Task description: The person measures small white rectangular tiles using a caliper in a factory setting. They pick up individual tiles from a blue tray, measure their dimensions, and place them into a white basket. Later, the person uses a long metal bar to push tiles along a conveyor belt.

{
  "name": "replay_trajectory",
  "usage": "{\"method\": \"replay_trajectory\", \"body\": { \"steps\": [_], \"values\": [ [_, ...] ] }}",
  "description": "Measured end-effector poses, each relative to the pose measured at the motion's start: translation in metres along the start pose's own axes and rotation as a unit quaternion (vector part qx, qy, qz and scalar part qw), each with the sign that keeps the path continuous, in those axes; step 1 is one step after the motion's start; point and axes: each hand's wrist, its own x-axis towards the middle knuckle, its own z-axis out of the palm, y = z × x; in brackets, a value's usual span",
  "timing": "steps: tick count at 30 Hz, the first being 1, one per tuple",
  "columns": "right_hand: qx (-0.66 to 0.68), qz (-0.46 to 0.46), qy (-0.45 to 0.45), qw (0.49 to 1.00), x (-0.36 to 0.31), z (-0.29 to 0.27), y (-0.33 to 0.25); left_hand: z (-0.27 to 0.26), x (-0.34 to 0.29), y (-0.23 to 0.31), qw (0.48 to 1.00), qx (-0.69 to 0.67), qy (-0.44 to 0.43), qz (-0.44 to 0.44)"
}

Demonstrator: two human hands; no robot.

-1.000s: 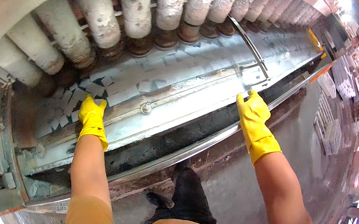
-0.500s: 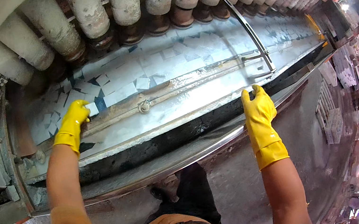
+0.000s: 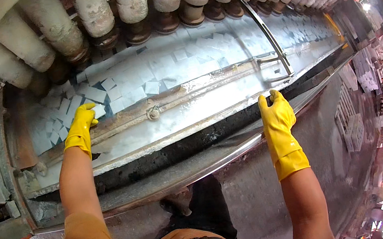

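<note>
My left hand point(image 3: 82, 127), in a yellow rubber glove, pinches a small white tile point(image 3: 99, 110) at the left part of a wet, pale bed. Around it, many flat white and grey tile pieces point(image 3: 117, 89) lie on the bed at mixed angles, some with dark gaps between them. My right hand point(image 3: 277, 117), gloved the same way, hangs over the bed's front edge point(image 3: 192, 125). Its thumb and fingers are apart with nothing between them. Just beyond those fingertips is the near end of a dark metal bar point(image 3: 269, 39) that crosses the bed.
Along the far side stands a row of thick, crusted cylinders point(image 3: 132, 2). A long rail point(image 3: 182, 94) with a round knob point(image 3: 153, 113) runs lengthwise over the bed. A dark gutter and metal rim point(image 3: 219, 161) lie nearer me. White crates point(image 3: 354, 132) stand on the floor at right.
My left hand and forearm have shifted slightly to the right, the small white tile still in the fingers. My right hand has barely moved.
</note>
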Motion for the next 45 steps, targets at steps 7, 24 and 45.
{"method": "replay_trajectory", "body": {
  "steps": [7,24,45],
  "values": [
    [-0.009,0.007,-0.001,1.0,-0.001,-0.003,0.0,0.008,0.003,-0.01,0.995,-0.021,0.093,0.014],
    [-0.015,0.017,0.003,1.0,0.0,-0.003,0.006,0.014,-0.017,-0.012,0.994,-0.082,0.048,0.045],
    [-0.005,0.0,0.003,1.0,0.014,-0.017,-0.034,-0.042,-0.016,0.005,0.959,0.283,-0.008,0.016]
  ]
}}
